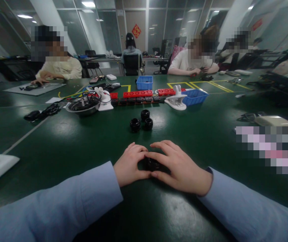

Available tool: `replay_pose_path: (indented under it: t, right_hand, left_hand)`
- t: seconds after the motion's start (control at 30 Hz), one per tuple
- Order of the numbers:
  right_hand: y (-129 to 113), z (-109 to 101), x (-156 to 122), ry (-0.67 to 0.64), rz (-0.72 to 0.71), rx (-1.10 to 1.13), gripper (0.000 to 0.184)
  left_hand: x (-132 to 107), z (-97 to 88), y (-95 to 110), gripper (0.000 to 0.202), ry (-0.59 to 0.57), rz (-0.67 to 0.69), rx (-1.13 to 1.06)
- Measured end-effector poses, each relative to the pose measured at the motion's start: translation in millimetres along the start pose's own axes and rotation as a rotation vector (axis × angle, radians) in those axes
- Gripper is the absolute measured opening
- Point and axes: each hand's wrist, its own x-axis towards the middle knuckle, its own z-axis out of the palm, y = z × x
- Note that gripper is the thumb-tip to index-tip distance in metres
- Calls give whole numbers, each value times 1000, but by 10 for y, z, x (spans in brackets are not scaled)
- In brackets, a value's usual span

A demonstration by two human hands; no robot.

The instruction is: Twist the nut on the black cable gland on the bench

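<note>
Directly on the near side of the 3 spare rings (141, 122), a black ring (153, 164) is held between both hands on the green table (65, 141). The left hand (131, 164) is clenched on its left edge with thumb and forefinger, and the right hand (181, 171) is curled over its top. Neither hand is nearer. Which way the ring faces cannot be told.
</note>
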Motion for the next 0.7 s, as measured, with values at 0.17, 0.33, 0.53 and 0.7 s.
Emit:
replay_pose_path:
  t: [0.17, 0.33, 0.53, 0.7]
  right_hand:
    - [-7, 31, 8, 26, 40, -28, 43]
    - [-9, 8, 18, 9, 11, 25, 39]
    - [-14, 5, 29, -7, 34, 41, 34]
    - [-23, 67, 46, 104, 104, 3, 48]
  left_hand:
    - [2, -9, -2, 42, -6, 1, 19]
    - [-10, 11, -10, 43, 7, 4, 23]
    - [-3, 6, 7, 40, 14, 5, 27]
    - [7, 4, 1, 44, -8, -8, 31]
